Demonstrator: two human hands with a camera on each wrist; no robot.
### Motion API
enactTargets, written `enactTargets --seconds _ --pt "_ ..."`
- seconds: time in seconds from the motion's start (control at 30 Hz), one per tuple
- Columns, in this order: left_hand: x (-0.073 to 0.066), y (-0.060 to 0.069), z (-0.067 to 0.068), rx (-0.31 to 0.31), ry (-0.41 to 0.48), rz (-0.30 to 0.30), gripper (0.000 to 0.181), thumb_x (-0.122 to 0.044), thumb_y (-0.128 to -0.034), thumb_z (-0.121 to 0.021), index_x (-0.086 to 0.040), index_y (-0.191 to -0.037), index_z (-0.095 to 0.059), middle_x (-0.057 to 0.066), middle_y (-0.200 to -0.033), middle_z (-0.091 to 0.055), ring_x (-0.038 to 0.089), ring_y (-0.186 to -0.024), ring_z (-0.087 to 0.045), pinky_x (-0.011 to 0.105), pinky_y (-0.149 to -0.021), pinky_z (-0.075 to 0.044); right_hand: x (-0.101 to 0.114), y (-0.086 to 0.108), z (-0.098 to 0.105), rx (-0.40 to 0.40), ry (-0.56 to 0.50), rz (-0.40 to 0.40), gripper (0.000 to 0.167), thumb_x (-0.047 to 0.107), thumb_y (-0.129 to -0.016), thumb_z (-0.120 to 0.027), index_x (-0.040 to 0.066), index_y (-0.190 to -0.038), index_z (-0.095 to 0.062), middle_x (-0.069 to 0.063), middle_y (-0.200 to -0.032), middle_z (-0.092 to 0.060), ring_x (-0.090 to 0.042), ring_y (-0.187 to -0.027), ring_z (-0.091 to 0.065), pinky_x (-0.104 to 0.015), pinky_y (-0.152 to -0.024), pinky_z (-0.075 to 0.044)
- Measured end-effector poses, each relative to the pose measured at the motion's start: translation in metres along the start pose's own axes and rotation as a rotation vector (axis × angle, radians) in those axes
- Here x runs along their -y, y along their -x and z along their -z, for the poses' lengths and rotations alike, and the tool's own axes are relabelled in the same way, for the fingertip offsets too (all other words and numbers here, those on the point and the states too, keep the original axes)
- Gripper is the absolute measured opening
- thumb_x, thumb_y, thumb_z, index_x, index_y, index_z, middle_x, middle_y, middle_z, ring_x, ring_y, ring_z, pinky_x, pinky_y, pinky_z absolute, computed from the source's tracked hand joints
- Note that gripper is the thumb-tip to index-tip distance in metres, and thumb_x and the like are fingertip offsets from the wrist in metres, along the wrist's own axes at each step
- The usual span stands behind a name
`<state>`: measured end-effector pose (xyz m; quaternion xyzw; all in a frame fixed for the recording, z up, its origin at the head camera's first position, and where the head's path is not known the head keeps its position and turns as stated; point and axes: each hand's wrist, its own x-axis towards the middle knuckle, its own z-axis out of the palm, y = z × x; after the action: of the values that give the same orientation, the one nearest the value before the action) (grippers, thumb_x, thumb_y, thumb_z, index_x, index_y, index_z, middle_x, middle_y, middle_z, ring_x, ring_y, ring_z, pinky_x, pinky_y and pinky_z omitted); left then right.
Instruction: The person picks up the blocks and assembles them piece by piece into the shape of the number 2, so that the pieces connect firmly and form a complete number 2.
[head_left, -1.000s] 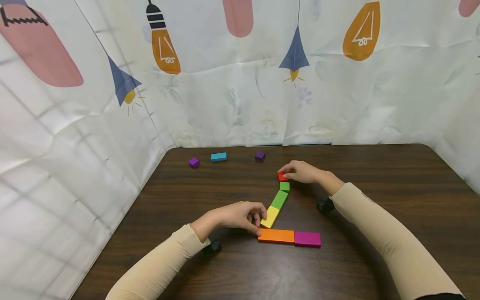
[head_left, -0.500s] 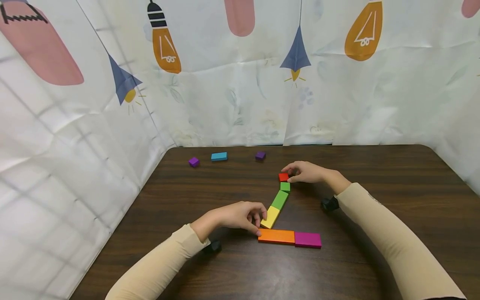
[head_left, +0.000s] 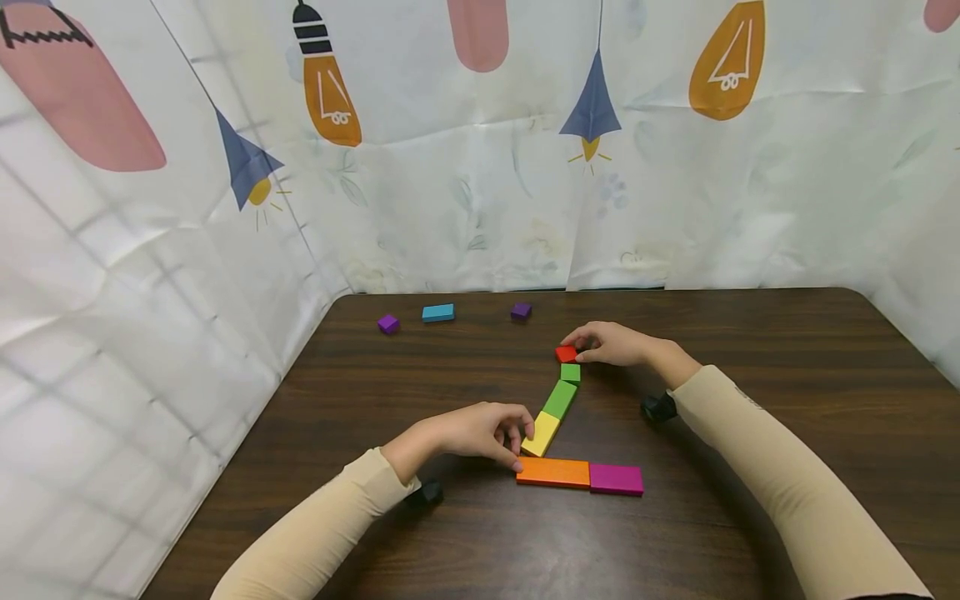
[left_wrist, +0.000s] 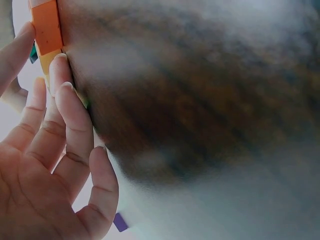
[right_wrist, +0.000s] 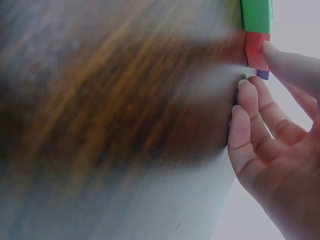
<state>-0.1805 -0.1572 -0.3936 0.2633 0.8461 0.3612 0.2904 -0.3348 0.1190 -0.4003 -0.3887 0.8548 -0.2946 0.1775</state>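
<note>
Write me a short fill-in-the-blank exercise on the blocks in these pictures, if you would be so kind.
1. In the head view, the magenta block meets the ____ end of the orange block.
2. The small green block lies ____ the red block and the longer green block.
3. Farther back, the blue block sits between ____ purple blocks.

Missing words: right; between; two.
</note>
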Motion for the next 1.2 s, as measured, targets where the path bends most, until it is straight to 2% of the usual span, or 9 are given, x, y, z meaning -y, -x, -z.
enactTargets --seconds 0.5,0.93,1.2 --pt "0.0009 -0.0005 -0.0007 0.003 0.011 -0.009 0.033 -0.007 -0.0876 -0.083 -0.011 -0.111 -0.059 -0.003 -0.083 -0.065 0.01 -0.07 -0.057 0.023 -0.07 -0.047 0.0006 0.0013 -0.0018 -0.003 0.012 -0.02 0.035 0.011 -0.103 -0.064 0.002 -0.136 -0.063 -0.019 -0.126 -0.059 -0.033 -0.109 -0.057 -0.049 -0.094 -0.048" --pt "0.0001 0.0003 0.0 0.002 0.009 0.009 0.034 -0.007 -0.0877 -0.083 -0.015 -0.111 -0.059 -0.005 -0.083 -0.065 0.009 -0.071 -0.057 0.023 -0.071 -0.047 0.0008 -0.0002 -0.0012 0.004 0.017 -0.018 0.035 0.012 -0.103 -0.063 0.002 -0.137 -0.062 -0.019 -0.127 -0.059 -0.033 -0.112 -0.056 -0.049 -0.095 -0.047" --pt "0.0003 -0.0003 0.0 0.005 0.011 -0.006 0.034 -0.007 -0.0877 -0.083 -0.011 -0.111 -0.059 -0.003 -0.084 -0.065 0.01 -0.071 -0.057 0.023 -0.07 -0.046 0.001 0.0003 -0.0013 0.007 0.008 -0.024 0.036 0.012 -0.104 -0.062 0.001 -0.139 -0.061 -0.02 -0.127 -0.058 -0.033 -0.111 -0.056 -0.049 -0.095 -0.047"
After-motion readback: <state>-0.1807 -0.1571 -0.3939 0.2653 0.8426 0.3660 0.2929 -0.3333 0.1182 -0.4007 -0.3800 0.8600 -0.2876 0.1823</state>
